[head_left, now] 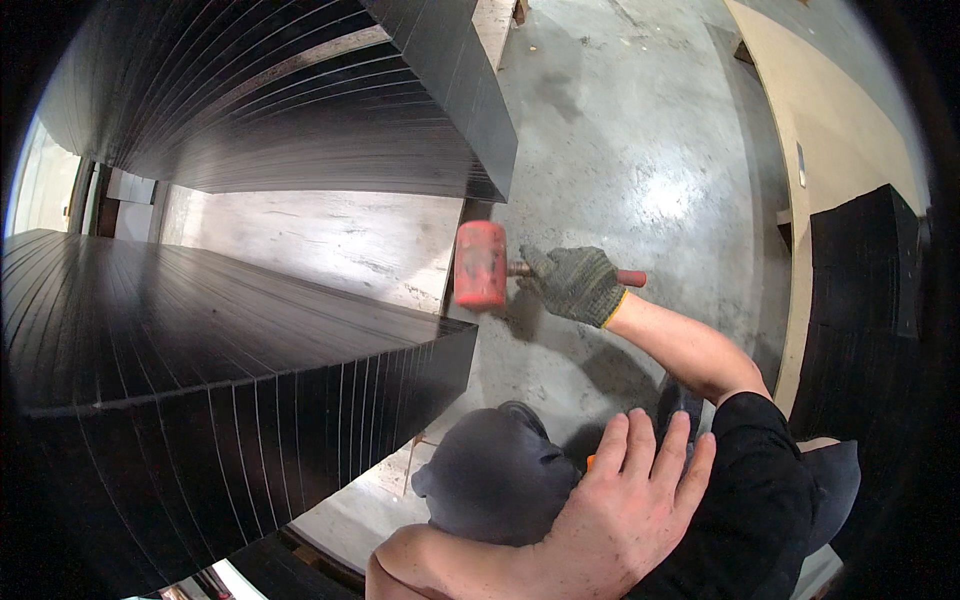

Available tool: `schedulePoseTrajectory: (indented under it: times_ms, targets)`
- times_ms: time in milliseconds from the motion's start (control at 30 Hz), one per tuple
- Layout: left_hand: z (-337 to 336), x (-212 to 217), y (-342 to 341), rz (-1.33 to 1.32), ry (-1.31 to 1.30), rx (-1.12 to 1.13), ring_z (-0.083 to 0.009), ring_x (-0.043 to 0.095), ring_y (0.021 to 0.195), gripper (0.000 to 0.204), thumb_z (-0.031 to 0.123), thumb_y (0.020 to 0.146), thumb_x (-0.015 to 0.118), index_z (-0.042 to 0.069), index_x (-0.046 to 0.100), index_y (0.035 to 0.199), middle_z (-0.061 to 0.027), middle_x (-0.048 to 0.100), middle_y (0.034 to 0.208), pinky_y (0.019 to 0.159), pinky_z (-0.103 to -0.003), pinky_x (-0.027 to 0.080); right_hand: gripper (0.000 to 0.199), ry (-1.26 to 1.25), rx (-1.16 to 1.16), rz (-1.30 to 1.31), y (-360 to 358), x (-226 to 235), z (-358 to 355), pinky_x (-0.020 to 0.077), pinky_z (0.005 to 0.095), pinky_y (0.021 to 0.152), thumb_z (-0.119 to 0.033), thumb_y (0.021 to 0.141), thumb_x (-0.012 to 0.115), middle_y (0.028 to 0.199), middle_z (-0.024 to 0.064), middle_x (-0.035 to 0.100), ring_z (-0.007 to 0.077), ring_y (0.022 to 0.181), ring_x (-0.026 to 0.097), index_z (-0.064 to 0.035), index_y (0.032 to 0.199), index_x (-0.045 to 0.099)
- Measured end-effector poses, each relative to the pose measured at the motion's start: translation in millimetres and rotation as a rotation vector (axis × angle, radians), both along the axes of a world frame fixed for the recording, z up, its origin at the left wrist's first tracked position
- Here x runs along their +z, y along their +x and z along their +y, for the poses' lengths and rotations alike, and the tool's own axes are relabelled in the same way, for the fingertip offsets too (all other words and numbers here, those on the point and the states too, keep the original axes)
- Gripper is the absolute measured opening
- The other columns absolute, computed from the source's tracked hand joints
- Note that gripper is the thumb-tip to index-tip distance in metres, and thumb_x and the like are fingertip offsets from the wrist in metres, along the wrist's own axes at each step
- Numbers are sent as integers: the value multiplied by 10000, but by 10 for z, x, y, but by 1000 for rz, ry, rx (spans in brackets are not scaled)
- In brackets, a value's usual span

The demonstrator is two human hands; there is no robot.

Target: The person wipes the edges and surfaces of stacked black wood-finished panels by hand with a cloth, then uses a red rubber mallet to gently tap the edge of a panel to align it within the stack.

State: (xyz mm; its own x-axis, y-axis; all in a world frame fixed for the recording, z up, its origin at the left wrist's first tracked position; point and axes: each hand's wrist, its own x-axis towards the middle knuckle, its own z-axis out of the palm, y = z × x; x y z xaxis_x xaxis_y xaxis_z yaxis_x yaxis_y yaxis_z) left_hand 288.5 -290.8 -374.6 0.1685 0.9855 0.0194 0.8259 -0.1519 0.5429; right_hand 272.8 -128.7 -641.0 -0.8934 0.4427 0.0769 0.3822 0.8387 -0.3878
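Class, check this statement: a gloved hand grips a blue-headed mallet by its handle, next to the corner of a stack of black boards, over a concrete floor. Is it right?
Not quite. The head view shows the mallet has a red head, not blue. The rest holds: the gloved hand grips its handle, beside the corner of the stack of black boards, over the concrete floor.

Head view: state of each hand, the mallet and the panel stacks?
right hand: gloved, shut on the mallet handle.
left hand: bare, open, flat on the black sleeve.
red mallet: held above the concrete floor, head near the stack corners.
black panel stacks: piled, untouched.
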Motion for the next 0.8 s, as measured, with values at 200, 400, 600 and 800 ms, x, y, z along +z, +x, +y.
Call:
schedulePoseTrajectory:
  times_ms: [200,400,600,800]
  targets:
    - [-54,-22,22,29,35,-1,-426,575,1073,414,193,867,530,4,610,1226,-230,613,1195,993,-510,432,382,-54,-30,-41,-38,-15,-1,522,494,575,-435,929,533,801,155,694,362,700,689,-89,1052,638]
    - [-57,-14,67,59,34,-41,-425,573,1073,407,189,867,525,5,613,1219,-234,616,1186,983,-513,434,392,-74,-50,-71,-24,-149,30,517,504,580,-446,930,530,828,156,697,366,707,687,-102,1098,613]
    - [-31,-30,39,111,100,-52,-428,567,1062,439,233,851,556,5,611,1222,-233,617,1183,986,-515,430,370,-80,-142,48,-17,-197,36,519,477,576,-451,928,534,807,148,686,351,703,685,-118,1061,627]
    - [-55,-95,2,101,-45,-161,-450,580,1062,507,190,892,486,-70,523,1326,-293,577,1267,991,-522,433,391,-55,-99,46,-4,-280,27,494,471,543,-425,900,598,735,131,678,341,630,665,-130,1156,600]
